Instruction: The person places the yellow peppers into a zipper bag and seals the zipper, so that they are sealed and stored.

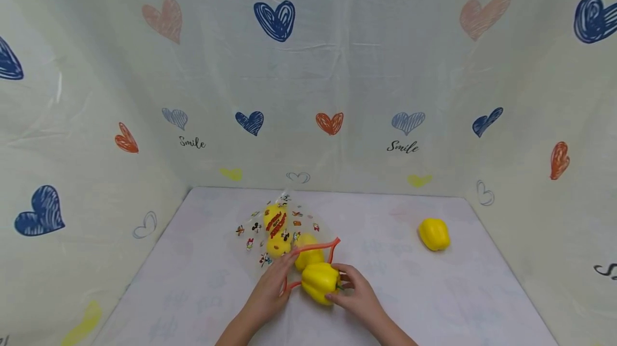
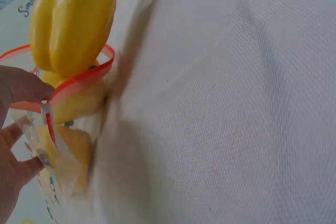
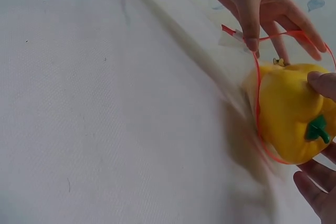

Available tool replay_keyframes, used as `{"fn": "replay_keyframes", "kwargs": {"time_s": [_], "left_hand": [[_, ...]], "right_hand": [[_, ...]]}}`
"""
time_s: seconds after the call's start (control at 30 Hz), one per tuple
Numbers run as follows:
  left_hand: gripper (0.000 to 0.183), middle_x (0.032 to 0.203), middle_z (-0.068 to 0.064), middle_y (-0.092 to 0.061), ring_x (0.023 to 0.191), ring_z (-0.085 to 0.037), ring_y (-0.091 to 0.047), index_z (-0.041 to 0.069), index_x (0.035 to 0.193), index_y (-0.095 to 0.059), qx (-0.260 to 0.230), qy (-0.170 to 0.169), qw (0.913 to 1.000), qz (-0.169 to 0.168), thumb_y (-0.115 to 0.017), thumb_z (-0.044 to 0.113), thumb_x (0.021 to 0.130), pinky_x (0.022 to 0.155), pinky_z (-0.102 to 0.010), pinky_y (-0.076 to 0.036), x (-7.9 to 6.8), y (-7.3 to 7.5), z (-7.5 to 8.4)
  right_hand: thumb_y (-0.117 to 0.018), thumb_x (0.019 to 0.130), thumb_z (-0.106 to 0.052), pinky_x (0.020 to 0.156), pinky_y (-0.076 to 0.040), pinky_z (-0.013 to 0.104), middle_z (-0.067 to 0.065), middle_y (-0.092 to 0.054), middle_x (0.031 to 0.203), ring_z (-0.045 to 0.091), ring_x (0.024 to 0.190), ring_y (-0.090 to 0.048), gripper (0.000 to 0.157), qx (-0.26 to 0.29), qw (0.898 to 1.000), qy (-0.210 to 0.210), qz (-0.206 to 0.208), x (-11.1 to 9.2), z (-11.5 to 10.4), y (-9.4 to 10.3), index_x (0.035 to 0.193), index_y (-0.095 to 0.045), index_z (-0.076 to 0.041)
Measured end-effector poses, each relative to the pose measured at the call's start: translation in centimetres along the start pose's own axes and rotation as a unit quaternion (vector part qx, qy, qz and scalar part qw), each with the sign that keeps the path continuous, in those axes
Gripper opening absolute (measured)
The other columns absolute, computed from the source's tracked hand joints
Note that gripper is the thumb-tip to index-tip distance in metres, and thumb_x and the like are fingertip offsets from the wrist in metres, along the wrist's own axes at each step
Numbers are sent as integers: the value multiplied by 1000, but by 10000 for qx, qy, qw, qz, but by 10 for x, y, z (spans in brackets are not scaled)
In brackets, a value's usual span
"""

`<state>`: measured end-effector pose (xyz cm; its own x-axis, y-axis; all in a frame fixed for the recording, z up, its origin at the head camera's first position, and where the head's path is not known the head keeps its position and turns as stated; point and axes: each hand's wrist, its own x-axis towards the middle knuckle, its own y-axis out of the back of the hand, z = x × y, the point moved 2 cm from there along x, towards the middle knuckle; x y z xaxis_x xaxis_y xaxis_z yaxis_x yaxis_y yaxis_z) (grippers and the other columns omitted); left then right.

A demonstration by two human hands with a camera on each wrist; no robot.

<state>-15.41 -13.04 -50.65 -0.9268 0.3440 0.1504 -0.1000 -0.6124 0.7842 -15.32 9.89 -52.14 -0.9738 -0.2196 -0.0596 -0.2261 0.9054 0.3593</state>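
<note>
Gripping a yellow pepper [image 1: 318, 283] in the right hand [image 1: 359, 295], curling thumb and fingers round its stem end, and turning the green stem [image 3: 317, 129] toward the palm. Spreading the left hand [image 1: 270, 290], keeping thumb and fingers well apart, and touching the red rim [image 2: 81, 83] of a clear bag [image 1: 296, 223]. Holding the pepper at the bag's mouth, just beside the left hand, without showing for certain how far past the rim.

Stretching the bag away from the hands, almost reaching the table's back edge, and showing yellow things [image 1: 278, 246] through the film. Leaving broad room on the white table [image 1: 434, 292] to the left and right of the hands, but little behind the bag. Resting a second pepper [image 1: 434, 234] well apart on the right, nearer the right edge than the bag. Closing off the back and both sides with a pale sheet [image 1: 361, 67].

Carrying small cartoon figures on the bag, some mouse-eared, and red lettering too small for reading. Reading "Smile" [image 1: 192, 142] twice in black on the back sheet, among blue, red, pink and yellow hearts [image 1: 275, 20]; cutting off more black script at the far right.
</note>
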Motion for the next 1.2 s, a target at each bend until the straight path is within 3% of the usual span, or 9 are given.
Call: {"fn": "replay_keyframes", "kwargs": {"time_s": [0.33,0.77,1.2], "left_hand": [[80,155,2,-35,139,-24,-36,12,147,-42,54,-170,9998,123,-76,-5,77,112,-50,-29,-1,-1,0],[81,155,2,-36,139,-24,-36,13,147,-43,137,-145,9996,188,-78,-5,77,111,-51,-30,1,-2,0],[84,156,3,-33,139,-23,-36,13,149,-41,194,-303,9990,271,-78,-7,76,111,-49,-31,2,0,4]], "right_hand": [[-86,74,-25,91,-50,47,13,-56,131,31,110,-57,63,-64,9993,74,367,10,-2,-5,129,-58,-8],[-86,75,-20,95,-48,49,9,-56,131,28,109,-55,63,-175,9964,170,809,20,-5,-16,130,-57,-12],[-86,74,-17,93,-49,50,11,-56,129,28,108,-55,63,-35,9925,428,1144,32,-5,-31,129,-56,-7]]}}
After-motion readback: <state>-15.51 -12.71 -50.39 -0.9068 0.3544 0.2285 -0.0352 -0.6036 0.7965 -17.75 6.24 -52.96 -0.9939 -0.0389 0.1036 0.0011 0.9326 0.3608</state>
